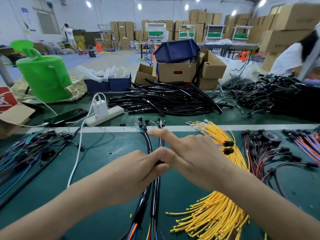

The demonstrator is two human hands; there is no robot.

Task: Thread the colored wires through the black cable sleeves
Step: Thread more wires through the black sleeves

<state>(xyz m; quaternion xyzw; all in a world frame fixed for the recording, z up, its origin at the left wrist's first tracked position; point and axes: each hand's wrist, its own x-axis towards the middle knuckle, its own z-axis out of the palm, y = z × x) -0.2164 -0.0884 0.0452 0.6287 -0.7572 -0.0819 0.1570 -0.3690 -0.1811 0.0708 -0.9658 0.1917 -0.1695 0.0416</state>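
Coloured wires [133, 229] poke from two black sleeves [154, 196] at six o'clock on the green bench mat [107, 167]. Yellow wires [216, 217] lie at five, with spare sleeving [169, 99] and cartons [176, 71] (a warehouse room) at twelve. Left hand [138, 170] grips both sleeves, fingers curled tight. Right hand [190, 153] meets it, forefinger [161, 135] straight; its grasp is hidden.

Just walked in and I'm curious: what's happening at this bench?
A person is sleeving wires. The left hand grips black cable sleeves with colored wires sticking out of their near ends. The right hand reaches across them, forefinger straight; its grip is hidden. Beside them lie yellow wires, with spare sleeves piled behind.
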